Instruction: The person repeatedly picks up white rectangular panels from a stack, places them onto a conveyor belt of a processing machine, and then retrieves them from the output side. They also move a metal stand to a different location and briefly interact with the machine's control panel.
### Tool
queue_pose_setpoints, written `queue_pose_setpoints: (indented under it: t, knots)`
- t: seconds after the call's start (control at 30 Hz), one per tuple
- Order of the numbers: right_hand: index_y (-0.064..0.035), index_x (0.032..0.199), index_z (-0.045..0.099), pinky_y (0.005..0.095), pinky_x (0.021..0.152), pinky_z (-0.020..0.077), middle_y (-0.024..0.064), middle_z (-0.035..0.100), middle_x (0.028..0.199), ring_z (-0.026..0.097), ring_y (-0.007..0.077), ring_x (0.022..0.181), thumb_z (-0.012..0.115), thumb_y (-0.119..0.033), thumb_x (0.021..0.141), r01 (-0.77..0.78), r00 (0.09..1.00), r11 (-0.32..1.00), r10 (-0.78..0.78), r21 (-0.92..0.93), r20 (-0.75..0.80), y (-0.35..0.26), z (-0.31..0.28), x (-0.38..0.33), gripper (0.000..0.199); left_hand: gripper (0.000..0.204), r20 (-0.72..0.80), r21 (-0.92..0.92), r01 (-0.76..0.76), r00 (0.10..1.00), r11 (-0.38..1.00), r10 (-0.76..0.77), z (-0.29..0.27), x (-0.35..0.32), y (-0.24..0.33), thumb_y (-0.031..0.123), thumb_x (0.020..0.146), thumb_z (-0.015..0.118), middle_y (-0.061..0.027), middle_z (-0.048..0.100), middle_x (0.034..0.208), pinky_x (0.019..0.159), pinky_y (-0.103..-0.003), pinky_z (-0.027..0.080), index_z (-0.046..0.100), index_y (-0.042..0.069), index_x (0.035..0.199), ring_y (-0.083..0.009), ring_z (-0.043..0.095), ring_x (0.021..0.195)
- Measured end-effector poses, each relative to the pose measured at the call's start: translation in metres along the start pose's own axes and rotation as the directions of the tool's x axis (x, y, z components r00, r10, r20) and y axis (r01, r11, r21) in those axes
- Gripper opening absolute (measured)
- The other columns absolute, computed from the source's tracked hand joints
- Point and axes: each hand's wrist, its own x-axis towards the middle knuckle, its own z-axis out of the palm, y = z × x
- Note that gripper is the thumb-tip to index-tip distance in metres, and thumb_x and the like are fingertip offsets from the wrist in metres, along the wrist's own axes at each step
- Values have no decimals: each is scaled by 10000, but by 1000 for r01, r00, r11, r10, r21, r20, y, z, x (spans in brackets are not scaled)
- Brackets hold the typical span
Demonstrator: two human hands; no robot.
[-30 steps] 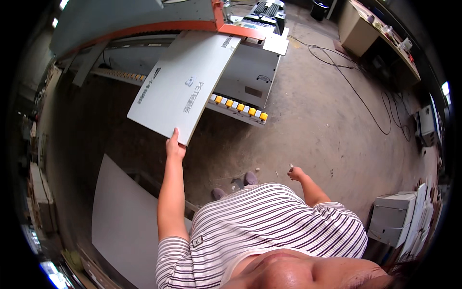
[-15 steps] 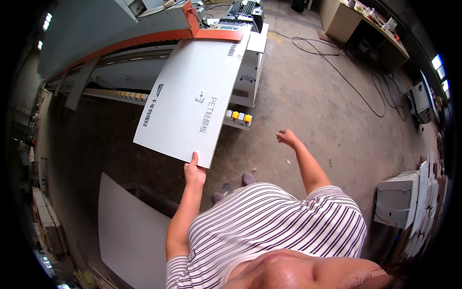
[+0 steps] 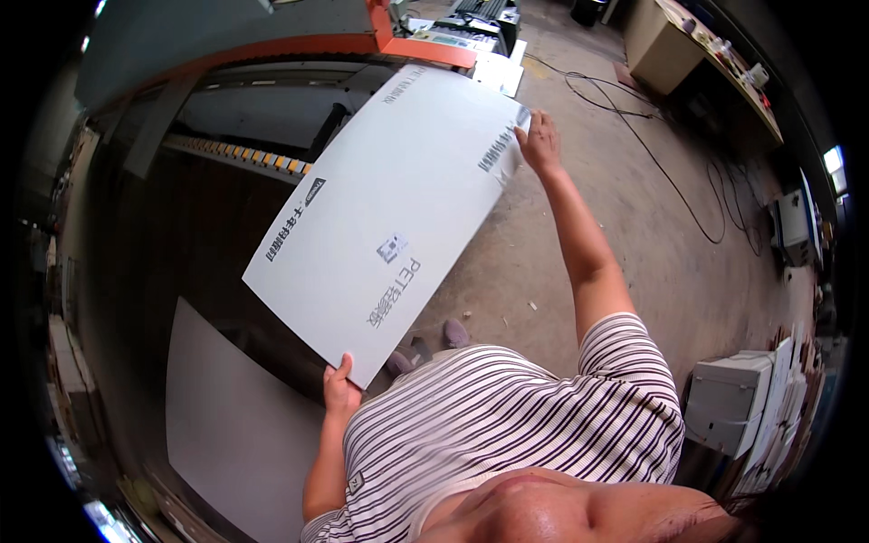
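Observation:
A large white panel [image 3: 362,199] with dark printing slants in front of me, its far end close to the orange guard bar of a long machine. My left hand [image 3: 342,389] grips its near corner, thumb lying on the top face and fingers out of sight beneath. At the far right corner my right hand [image 3: 540,145] is closed over the panel's edge, fingers on the upper side. A second pale panel [image 3: 231,425] stands low at my left, touched by neither hand.
The machine's orange guard [image 3: 425,50] and its row of yellow pads [image 3: 244,156] run along the far left. Black cables [image 3: 652,163] lie across the floor [image 3: 588,118]. A cluttered desk [image 3: 715,54] is at far right; a white cabinet [image 3: 729,403] and stacked boards stand nearer.
My right hand has come up from empty air onto the panel's far right corner. The panel has swung rightward and come nearer me, out from under the orange guard.

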Motion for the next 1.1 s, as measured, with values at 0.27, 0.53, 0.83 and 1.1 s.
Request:
queue_pose_setpoints:
  t: [0.27,0.53,0.83,1.1]
  knots:
    - [-43,1173,680,309,803,480,69,689,1037,597,138,928,482,-459,979,-552,576,764,61,333,815,-2,52,4,500,443,-131,72,74,989,995,-64,-111,-54,-7,116,959,573,-167,574,1282,1014,-436,463,433,-42,1350,-276,574,1175]
    - [47,904,677,403,676,454,142,644,736,569,253,692,426,-605,955,-311,724,888,-7,337,689,-86,57,-99,700,760,-641,180,165,767,970,-12,-288,-32,-80,587,999,287,-176,481,1412,1064,-415,402,418,-50,1392,-282,473,1299]
    - [-1,771,618,346,568,412,43,512,591,456,142,573,547,-519,942,-380,641,831,-81,407,763,-233,70,-184,550,741,-948,262,679,314,685,51,-416,-8,-73,627,932,365,-198,482,1412,1050,-442,415,471,50,1384,-345,472,1302]
    - [-88,672,498,264,511,297,-63,398,606,338,58,573,530,-396,997,-493,638,707,-102,506,763,-349,66,-268,449,670,-871,486,666,420,566,253,-504,-52,-42,538,904,494,-290,598,1208,979,-463,468,571,-49,1219,-395,570,1169]
